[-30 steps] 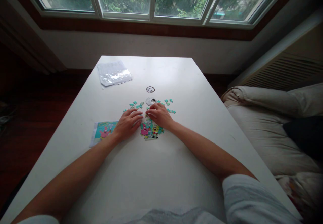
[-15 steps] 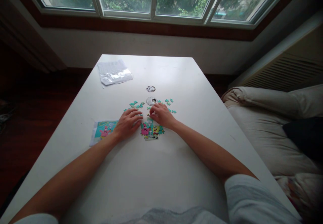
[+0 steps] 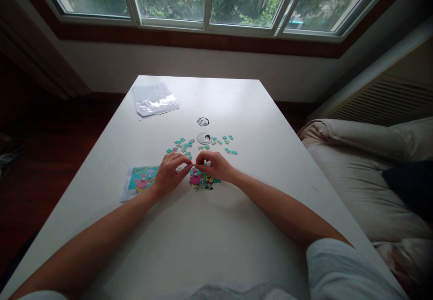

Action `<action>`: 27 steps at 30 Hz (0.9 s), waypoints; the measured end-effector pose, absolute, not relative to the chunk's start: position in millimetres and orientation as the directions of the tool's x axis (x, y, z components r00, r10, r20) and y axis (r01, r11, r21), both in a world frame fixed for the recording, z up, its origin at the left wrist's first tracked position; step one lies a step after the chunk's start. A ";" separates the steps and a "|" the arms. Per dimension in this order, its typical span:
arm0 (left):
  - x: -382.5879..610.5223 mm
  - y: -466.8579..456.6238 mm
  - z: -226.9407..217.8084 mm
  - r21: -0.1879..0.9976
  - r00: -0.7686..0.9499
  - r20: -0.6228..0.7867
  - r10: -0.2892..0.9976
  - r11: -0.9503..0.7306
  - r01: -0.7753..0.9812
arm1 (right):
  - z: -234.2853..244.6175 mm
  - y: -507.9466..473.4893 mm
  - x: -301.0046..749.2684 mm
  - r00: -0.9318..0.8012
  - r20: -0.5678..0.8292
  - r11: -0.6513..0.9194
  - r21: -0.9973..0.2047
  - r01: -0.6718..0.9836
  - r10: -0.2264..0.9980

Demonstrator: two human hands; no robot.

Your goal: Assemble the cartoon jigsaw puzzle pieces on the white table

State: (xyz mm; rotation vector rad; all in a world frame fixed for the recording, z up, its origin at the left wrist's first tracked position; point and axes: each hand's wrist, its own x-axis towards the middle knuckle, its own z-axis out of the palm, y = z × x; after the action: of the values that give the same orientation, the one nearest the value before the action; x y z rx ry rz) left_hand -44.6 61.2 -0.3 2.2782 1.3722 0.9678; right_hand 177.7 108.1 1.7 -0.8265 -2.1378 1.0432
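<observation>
A partly built cartoon jigsaw [image 3: 203, 180] lies on the white table [image 3: 216, 237], with several loose teal pieces [image 3: 184, 145] scattered just beyond it. My left hand [image 3: 171, 173] and my right hand [image 3: 214, 164] meet over the jigsaw's far edge, fingertips pinched together at one small spot. What they pinch is too small to make out. A printed picture card [image 3: 140, 180] of the same cartoon lies beside my left wrist.
A round clear lid [image 3: 204, 138] and a smaller round object [image 3: 203, 121] sit behind the pieces. A crinkled plastic bag [image 3: 154, 99] lies at the far left of the table. A beige cushioned seat [image 3: 365, 173] borders the right side. Windows run along the far wall.
Both hands have drawn back toward me and lifted from lying flat. Their fingertips now pinch together over the jigsaw's far edge.
</observation>
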 end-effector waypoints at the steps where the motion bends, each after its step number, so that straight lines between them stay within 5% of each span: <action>1: -44.1 60.3 0.4 0.585 0.309 0.387 0.869 -0.490 0.647 | 1.3 107.5 177.4 -0.617 0.245 0.488 -0.833 0.261 0.748; 16: -41.1 53.6 -0.9 0.771 0.197 0.270 0.942 -0.334 0.541 | -3.0 108.2 177.1 -0.629 0.266 0.515 -0.819 0.252 0.731; 27: -25.4 27.3 15.6 0.596 0.393 0.075 0.917 -0.357 0.719 | -19.6 129.0 189.5 -0.409 0.311 0.482 -0.764 0.429 0.858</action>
State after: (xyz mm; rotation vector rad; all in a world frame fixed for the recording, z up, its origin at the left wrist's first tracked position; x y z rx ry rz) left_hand -25.4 27.3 15.6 2.1812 1.4001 0.5540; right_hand 189.5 129.0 -19.6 -1.0605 -2.0239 0.7763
